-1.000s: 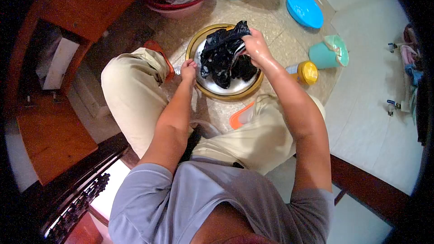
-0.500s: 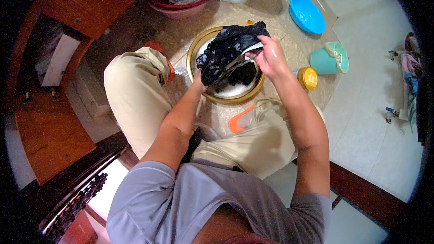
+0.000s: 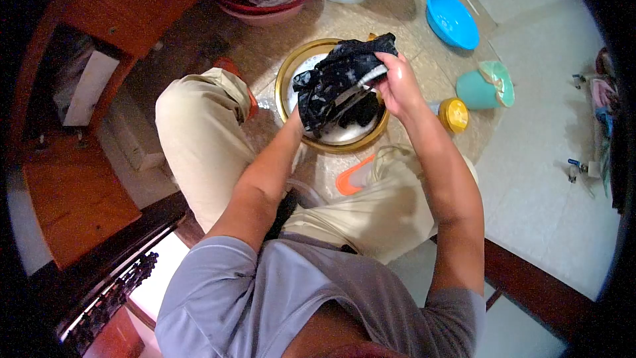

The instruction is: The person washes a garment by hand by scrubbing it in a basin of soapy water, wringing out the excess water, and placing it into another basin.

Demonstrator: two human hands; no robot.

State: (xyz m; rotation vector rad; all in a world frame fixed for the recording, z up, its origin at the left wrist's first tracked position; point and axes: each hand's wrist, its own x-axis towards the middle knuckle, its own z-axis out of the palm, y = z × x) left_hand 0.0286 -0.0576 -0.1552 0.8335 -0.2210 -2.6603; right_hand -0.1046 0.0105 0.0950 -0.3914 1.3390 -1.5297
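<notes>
Near the upper middle of the frame, we see the black cloth stretched between both hands above the gold-rimmed basin, wet and flecked with foam. Our right hand grips its right edge, thumb laid over the top beside a pale strip, the other fingers partly tucked behind. Our left hand reaches the cloth's lower left side, where folds cover its fingers, so we cannot tell how firmly they close. White suds fill the basin, and another dark bunch of fabric lies in them; whether it joins the raised piece, we cannot make out. We judge the likeliest trouble to be a slip: soapy skin on slick, water-laden cloth could let the right edge slide free, and the piece could slap into the suds and splash over the rim. If the dark bunch is attached or tangled, a hard pull could drag it up too, or strain the fabric. Drips swung past the rim could wet the tiled floor or the trouser leg at left. Right of the basin, the yellow-lidded jar sits close to our right forearm, where a wide elbow might knock it.
</notes>
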